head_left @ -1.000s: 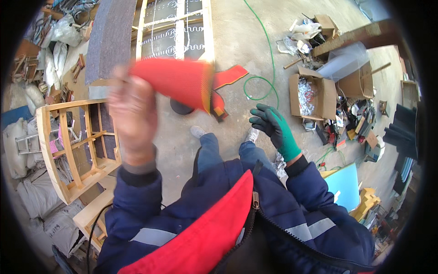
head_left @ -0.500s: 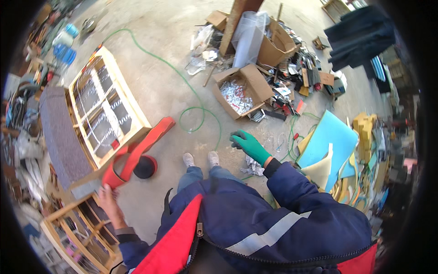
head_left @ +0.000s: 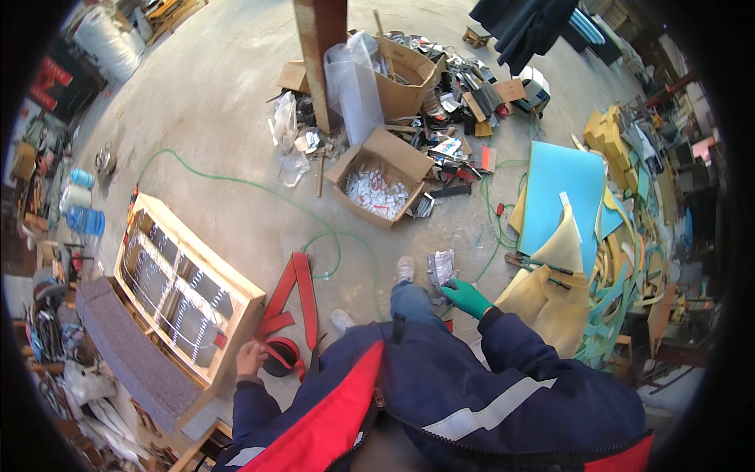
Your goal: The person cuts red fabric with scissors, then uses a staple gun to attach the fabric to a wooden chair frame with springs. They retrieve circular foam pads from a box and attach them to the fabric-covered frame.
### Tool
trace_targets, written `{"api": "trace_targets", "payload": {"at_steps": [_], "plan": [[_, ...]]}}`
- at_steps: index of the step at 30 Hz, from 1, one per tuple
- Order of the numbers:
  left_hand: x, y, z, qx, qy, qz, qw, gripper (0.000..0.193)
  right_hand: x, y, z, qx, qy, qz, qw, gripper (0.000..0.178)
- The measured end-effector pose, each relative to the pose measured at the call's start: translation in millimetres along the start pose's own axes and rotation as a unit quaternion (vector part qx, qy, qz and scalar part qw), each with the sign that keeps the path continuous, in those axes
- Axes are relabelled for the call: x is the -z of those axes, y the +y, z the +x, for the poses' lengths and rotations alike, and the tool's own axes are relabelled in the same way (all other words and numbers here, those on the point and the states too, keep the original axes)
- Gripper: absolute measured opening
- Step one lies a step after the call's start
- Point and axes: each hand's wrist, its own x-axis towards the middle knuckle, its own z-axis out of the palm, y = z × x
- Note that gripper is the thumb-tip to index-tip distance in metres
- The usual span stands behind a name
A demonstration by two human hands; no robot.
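My bare left hand (head_left: 251, 358) is closed with curled fingers at the edge of a red webbing strap (head_left: 297, 287), beside the wooden frame. The strap lies folded in a peak on the floor, and part of it loops by a dark round roll (head_left: 277, 359) next to the hand. My right hand (head_left: 467, 300), in a green glove with dark fingertips, hangs with fingers loosely extended and nothing visible in it. Beyond its fingertips lies a crumpled silvery bundle (head_left: 442, 267) on the floor.
At left stands a wooden frame (head_left: 250, 303) with springs and grey padding (head_left: 130, 358). A cardboard box (head_left: 405, 153) of small white pieces and a scrap pile lie ahead, beside a post (head_left: 318, 55). Blue foam sheets (head_left: 560, 200) lean at right. A green hose (head_left: 236, 179) crosses the floor.
The view has turned and I have stepped forward. The strap, earlier raised from my left hand, now lies mostly on the floor. My right hand has lowered toward the silvery bundle.
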Motion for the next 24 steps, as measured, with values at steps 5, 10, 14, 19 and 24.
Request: {"api": "trace_targets", "payload": {"at_steps": [5, 10, 14, 19, 24], "plan": [[-86, 100, 30, -0.083, -0.023, -0.005, 0.996, 0.027, 36, 10, 39, 0.008, -0.033, 0.069, 0.997, 0.037], [-187, 107, 10, -0.026, -0.025, 0.025, 0.999, 0.022, 128, 7, 73, 0.057, 0.004, -0.05, 0.997, 0.044], [-245, 95, -38, 0.008, -0.097, 0.137, 0.986, 0.023, 236, -4, 132, 0.033, 0.034, -0.068, 0.997, 0.045], [-250, 98, -68, -0.001, -0.044, 0.1, 0.994, 0.025, 299, -64, 221, 0.095, 0.108, -0.104, 0.984, 0.041], [-235, 117, -43, 0.034, 0.047, 0.008, 0.998, 0.026, 250, -172, 274, 0.144, 0.013, -0.017, 0.989, 0.042]]}}
